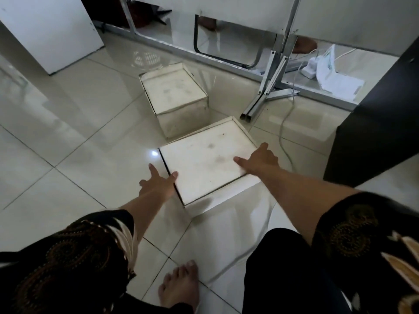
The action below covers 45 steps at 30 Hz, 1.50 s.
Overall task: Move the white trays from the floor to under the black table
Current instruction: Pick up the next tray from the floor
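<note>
Two white square trays are in front of me on the tiled floor. The near tray (pixel 204 159) has my hands on its sides: my left hand (pixel 158 182) touches its left edge with thumb on the rim and fingers spread, and my right hand (pixel 258 160) lies over its right edge with the thumb on the tray's inner face. Its near corner seems raised off the floor, casting a shadow. The far tray (pixel 174 91) lies beyond it, untouched. A black table (pixel 376 123) stands at the right, only its dark side panel showing.
A metal folding stand (pixel 269 87) and a white cable (pixel 283 123) lie right of the trays. A power strip and papers (pixel 335 75) sit behind. A white cabinet (pixel 49 30) stands far left. My bare foot (pixel 179 286) is near the bottom edge.
</note>
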{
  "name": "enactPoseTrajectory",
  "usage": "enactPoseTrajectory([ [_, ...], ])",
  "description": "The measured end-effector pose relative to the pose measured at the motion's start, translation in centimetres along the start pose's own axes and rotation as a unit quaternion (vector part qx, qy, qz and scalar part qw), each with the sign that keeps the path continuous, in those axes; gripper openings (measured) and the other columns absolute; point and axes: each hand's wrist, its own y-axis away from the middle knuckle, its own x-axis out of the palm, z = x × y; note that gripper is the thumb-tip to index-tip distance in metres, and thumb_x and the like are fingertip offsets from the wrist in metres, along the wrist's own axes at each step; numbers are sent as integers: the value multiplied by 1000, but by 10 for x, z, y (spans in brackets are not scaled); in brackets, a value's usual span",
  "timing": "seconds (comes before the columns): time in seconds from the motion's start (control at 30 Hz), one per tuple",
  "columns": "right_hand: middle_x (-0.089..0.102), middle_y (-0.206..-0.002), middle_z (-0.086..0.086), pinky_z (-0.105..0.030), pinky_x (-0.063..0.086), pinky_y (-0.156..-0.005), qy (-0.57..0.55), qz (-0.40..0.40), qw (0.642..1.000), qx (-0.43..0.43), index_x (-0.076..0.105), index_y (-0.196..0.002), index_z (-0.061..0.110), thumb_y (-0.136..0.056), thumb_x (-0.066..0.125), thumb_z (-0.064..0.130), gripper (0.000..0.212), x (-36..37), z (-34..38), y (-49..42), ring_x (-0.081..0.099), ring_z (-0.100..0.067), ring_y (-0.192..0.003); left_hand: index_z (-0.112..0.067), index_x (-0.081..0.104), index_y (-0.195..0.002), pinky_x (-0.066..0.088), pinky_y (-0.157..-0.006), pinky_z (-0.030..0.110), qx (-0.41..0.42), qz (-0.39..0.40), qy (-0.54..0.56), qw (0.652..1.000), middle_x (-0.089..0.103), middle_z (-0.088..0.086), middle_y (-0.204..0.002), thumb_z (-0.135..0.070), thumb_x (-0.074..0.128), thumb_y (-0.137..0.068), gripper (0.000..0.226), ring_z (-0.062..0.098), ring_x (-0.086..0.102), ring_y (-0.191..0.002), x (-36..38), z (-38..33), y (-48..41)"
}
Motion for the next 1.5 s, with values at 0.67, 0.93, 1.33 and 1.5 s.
enactPoseTrajectory([
  [0.67, 57, -68, -5, -30, 46, -65, -427, -1, 872, 240, 57, -75, 8, -102, 33, 62, 64, 37, -69, 41, 53, -22, -59, -4, 58, -144, 42, -116, 42, 71, -4, 188, 980, 56, 19, -147, -31, 53, -106, 47, 41, 54, -133, -12, -5, -34],
  [0.93, 57, -73, -5, -28, 49, -63, -428, 53, 870, 238, 57, -79, 8, -95, 60, 47, 42, 38, -81, 39, 56, -22, -62, -4, 68, -122, 53, -97, 50, -34, 2, 316, 948, 70, 14, -122, -46, 58, -98, 49, 38, 65, -115, -10, 11, -37],
  [1.33, 68, -115, -14, -42, 52, -99, -405, 92, 890, 187, 66, -120, 0, -98, 58, 41, 47, 41, -89, 25, 66, -33, -109, 7, 65, -120, 48, -107, 49, -10, 28, 281, 959, 66, 22, -128, -48, 48, -104, 61, 42, 63, -116, 7, -7, -37],
  [1.5, 66, -124, -16, -40, 50, -103, -431, 111, 882, 154, 66, -125, 9, -98, 59, 37, 39, 24, -87, 30, 64, -35, -113, -10, 70, -92, 55, -70, 40, -36, 191, 384, 903, 73, 13, -98, -31, 49, -103, 32, 33, 69, -77, 13, -14, -25],
])
